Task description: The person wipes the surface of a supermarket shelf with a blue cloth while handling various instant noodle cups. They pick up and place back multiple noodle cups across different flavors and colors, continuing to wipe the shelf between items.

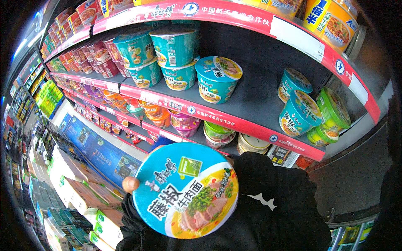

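A large teal instant-noodle cup (185,191) is held up close before me, its round lid tilted towards the camera. The lid bears a picture of noodles with sliced beef, and writing. My left hand (131,184) grips the cup from the left, its thumb against the rim; the other fingers are mostly hidden behind it. At the upper right rim shows only a sliver of my right hand (230,159), by the black sleeve's end; the lid hides its fingers. Beyond the cup, matching teal cups stand on a grey shelf (248,94), including a single one (217,80) nearest the middle.
Two teal cups (300,113) and stacked green cups (333,109) stand at the shelf's right end. Stacked teal cups (174,59) stand left. Red-edged strips (220,120) front the shelves. Lower left are stacked cartons (81,194) and a blue printed panel (97,144).
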